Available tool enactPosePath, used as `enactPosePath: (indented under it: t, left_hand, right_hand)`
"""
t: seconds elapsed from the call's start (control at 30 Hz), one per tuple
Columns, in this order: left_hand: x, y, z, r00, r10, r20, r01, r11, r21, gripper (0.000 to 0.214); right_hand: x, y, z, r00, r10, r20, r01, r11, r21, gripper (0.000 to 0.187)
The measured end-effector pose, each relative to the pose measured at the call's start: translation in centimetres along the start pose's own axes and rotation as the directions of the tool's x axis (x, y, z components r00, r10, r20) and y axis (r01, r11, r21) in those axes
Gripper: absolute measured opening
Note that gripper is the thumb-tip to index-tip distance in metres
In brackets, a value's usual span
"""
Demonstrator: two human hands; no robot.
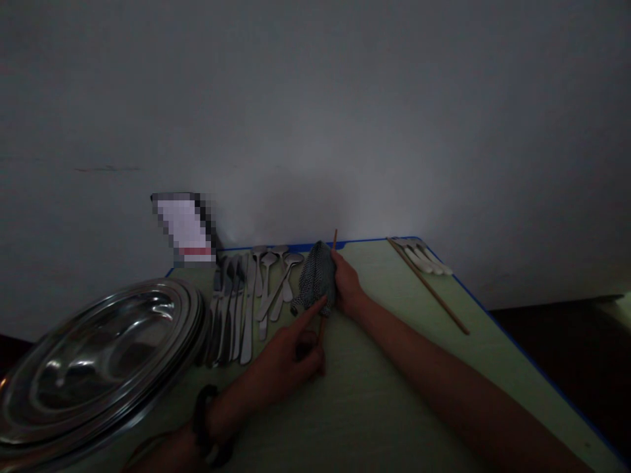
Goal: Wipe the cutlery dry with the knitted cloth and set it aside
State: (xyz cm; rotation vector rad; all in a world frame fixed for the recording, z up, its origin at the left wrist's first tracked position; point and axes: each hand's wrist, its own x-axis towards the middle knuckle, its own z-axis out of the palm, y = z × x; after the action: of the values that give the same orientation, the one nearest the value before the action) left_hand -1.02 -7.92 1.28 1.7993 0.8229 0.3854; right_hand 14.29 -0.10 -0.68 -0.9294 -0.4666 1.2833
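Observation:
My right hand (347, 285) is wrapped round a dark checked cloth (315, 281) that covers the middle of a thin wooden chopstick (334, 238), whose tip pokes out above the cloth. My left hand (290, 351) grips the lower end of the same stick, with the forefinger stretched out and touching the cloth's lower edge. Both hands rest over a pale green table (384, 401).
A row of steel knives, forks and spoons (249, 299) lies left of the cloth. A stack of steel plates (93, 364) sits at the near left. Another chopstick (428, 286) and white spoons (426, 257) lie at the far right. A grey wall stands behind.

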Motion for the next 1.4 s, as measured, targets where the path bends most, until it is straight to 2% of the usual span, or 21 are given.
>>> enactPosePath:
  t: [0.23, 0.5, 0.87, 1.07, 1.2, 1.4]
  left_hand:
    - [0.1, 0.0, 0.2, 0.999, -0.022, -0.037, 0.019, 0.997, -0.077, 0.062]
    - [0.2, 0.5, 0.3, 0.999, -0.027, -0.044, 0.027, 1.0, 0.006, 0.058]
    - [0.2, 0.4, 0.2, 0.999, -0.028, -0.038, 0.028, 1.0, 0.005, 0.06]
    - [-0.1, 0.4, -0.3, 0.999, -0.034, 0.034, 0.035, 0.999, -0.023, 0.063]
    - [-0.3, 0.4, -0.5, 0.996, 0.024, 0.087, -0.027, 0.999, 0.032, 0.06]
    - [-0.1, -0.1, -0.6, 0.987, 0.091, 0.133, -0.107, 0.988, 0.113, 0.055]
  right_hand:
    - [0.0, 0.4, -0.4, 0.984, -0.178, 0.03, 0.18, 0.967, -0.182, 0.026]
    - [0.1, 0.5, -0.6, 0.978, -0.196, 0.07, 0.208, 0.934, -0.291, 0.031]
    - [0.3, 0.6, -0.6, 0.975, -0.214, 0.054, 0.22, 0.938, -0.267, 0.026]
    - [0.7, 0.5, -0.6, 0.987, -0.158, 0.006, 0.157, 0.974, -0.161, 0.023]
    - [0.9, -0.1, -0.8, 0.983, -0.185, -0.01, 0.181, 0.973, -0.141, 0.022]
    - [1.7, -1.8, -1.8, 0.961, -0.217, -0.173, 0.208, 0.976, -0.066, 0.019]
